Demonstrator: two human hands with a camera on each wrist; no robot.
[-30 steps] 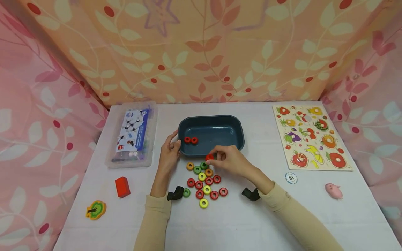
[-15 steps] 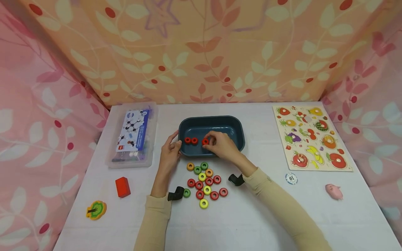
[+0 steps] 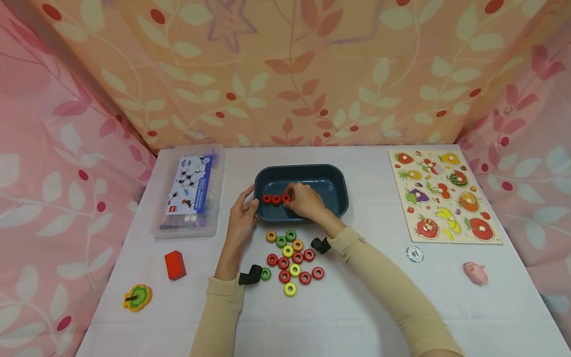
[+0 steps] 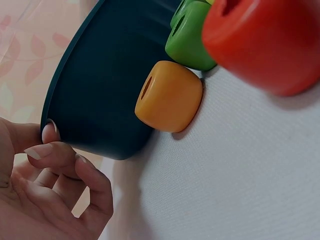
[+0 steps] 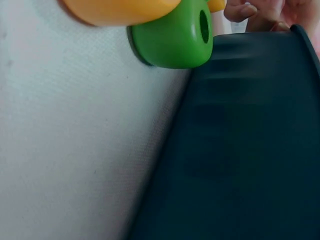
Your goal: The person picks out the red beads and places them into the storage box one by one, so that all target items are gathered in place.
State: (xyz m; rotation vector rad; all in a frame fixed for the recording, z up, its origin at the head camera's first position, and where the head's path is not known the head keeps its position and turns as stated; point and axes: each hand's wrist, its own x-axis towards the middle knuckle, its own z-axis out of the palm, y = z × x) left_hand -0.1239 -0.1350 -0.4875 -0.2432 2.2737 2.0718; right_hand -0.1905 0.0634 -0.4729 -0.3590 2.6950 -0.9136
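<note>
In the head view a dark blue rectangular tray (image 3: pixel 331 192) stands at the middle of the table. My left hand (image 3: pixel 242 218) holds its left end; the left wrist view shows the thumb and a fingertip at the rim. Inside the tray, my right hand (image 3: pixel 308 202) pinches a red ring bead (image 3: pixel 286 198) right beside two other red ring beads (image 3: pixel 271 199), so all three line up. On the cloth just in front of the tray lie several ring beads in red, yellow, green (image 3: pixel 281 241) and orange (image 3: pixel 271 236). The right wrist view hides my right fingers behind the tray wall (image 5: pixel 250 140).
A clear plastic case (image 3: pixel 189 191) with a printed label lies at left. Near it are a red block (image 3: pixel 175 265) and a tree-shaped piece (image 3: pixel 138 297). At right are a fruit puzzle board (image 3: pixel 443 198), a poker chip (image 3: pixel 415 254) and a pink pig (image 3: pixel 476 273).
My right hand has carried the red ring bead from the tray's front edge into the tray, then leftward up to the two red beads. My left hand has stayed on the tray.
</note>
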